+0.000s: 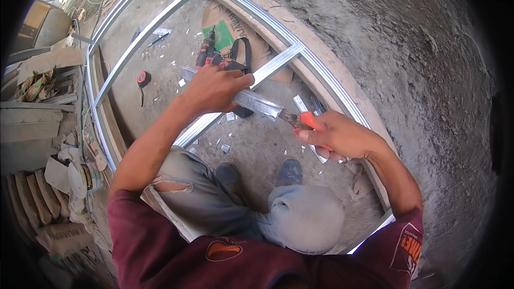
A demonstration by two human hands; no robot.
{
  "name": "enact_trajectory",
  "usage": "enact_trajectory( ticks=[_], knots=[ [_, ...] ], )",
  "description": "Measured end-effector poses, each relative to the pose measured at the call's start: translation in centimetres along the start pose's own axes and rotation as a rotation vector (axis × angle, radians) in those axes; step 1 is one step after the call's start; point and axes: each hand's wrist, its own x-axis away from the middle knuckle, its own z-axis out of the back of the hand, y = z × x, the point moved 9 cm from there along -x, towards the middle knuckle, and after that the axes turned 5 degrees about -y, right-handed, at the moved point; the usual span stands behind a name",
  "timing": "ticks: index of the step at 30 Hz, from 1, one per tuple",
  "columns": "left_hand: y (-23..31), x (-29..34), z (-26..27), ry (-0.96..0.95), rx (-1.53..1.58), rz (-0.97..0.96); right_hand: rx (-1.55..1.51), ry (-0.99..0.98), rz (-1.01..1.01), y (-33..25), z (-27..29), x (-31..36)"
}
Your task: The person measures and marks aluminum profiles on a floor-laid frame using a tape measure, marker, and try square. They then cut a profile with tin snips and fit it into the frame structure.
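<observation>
My left hand (213, 86) is closed around a silvery metal channel (258, 104), which slants down to the right in front of me. In my right hand (342, 135) is a pair of tin snips with orange handles (309, 121). The dark jaws of the snips meet the channel's right end; how deep they bite cannot be made out. Beyond my left hand, a red and black cordless drill (205, 52) lies on the ground, with a black strap (243, 51) beside it.
A metal frame (278, 66) with crossbars surrounds my feet. A red and black tape measure (143, 79) lies inside it at left, among small metal scraps (225, 148). Metal offcuts (302, 106) lie near my right hand. Paper sacks (40, 198) and a white bucket (80, 179) stand left; a rough wall rises right.
</observation>
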Motion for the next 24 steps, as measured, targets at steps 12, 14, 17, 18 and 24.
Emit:
enact_trajectory(
  ticks=[12, 14, 17, 18, 24],
  knots=[
    [-0.7, -0.5, -3.9, -0.031, -0.002, 0.097, 0.156, 0.087, -0.106, -0.2, -0.6, -0.3],
    [-1.2, -0.6, -3.8, -0.063, -0.007, 0.126, 0.110, 0.082, -0.079, -0.5, -0.8, -0.6],
    [-2.6, 0.0, -1.4, -0.046, -0.085, 0.217, -0.160, -0.003, 0.016, -1.7, -2.0, -2.0],
    [-2.6, -0.8, 0.5, 0.074, -0.124, 0.209, -0.291, -0.043, 0.090, -1.1, -2.2, -2.7],
    [-2.6, 1.4, 9.2, 0.619, -0.210, 0.311, -0.796, -0.229, 0.554, -3.6, -4.5, -5.6]
  ],
)
